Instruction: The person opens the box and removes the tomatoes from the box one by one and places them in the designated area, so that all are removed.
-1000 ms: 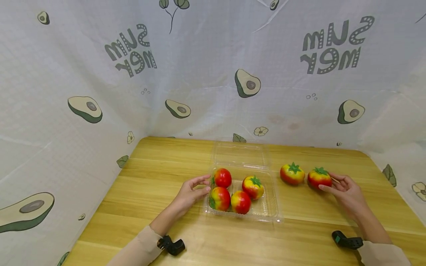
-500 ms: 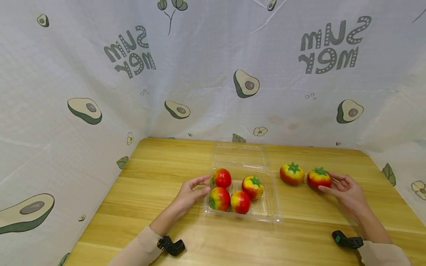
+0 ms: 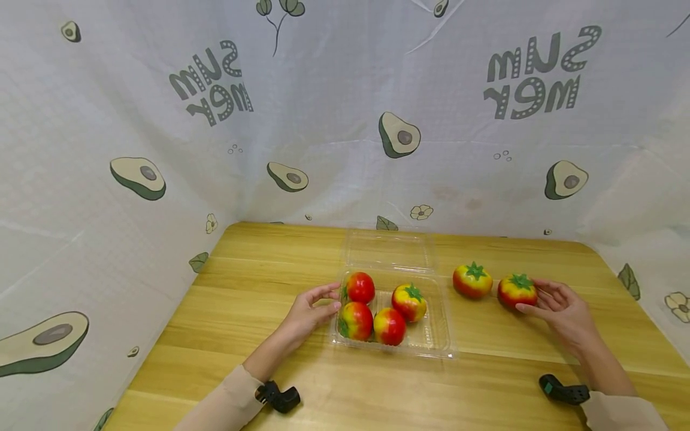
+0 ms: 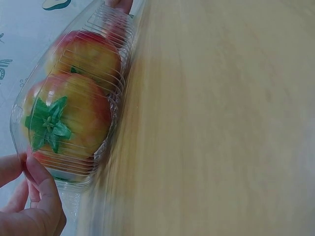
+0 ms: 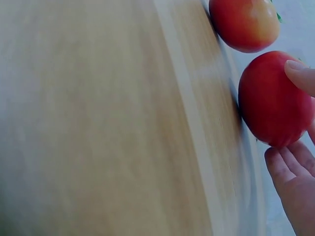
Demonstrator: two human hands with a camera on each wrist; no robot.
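Observation:
A clear plastic clamshell box (image 3: 439,317) lies on the table with its lid (image 3: 388,250) folded back behind it. Several red-and-yellow tomatoes (image 3: 389,327) sit inside, grouped mostly on the left. At the box's left side, my left hand (image 3: 307,317) pinches the rim between thumb (image 4: 42,177) and fingers, as the left wrist view shows. Off to the right, my right hand (image 3: 563,311) holds a tomato (image 3: 516,292) with a green leafy top. Its thumb (image 5: 301,73) lies on one side and its fingers on the other. Another loose tomato (image 3: 472,281) stands just left of that one.
The wooden table (image 3: 377,395) ends at a white curtain (image 3: 323,120) printed with avocados, which hangs behind and at both sides. Black wrist devices, one on the left wrist (image 3: 277,397) and one on the right (image 3: 563,390), hang low over the tabletop.
The tomato in my right hand has tipped slightly, so its green top shows more toward the camera. My left hand and the box stay where they were.

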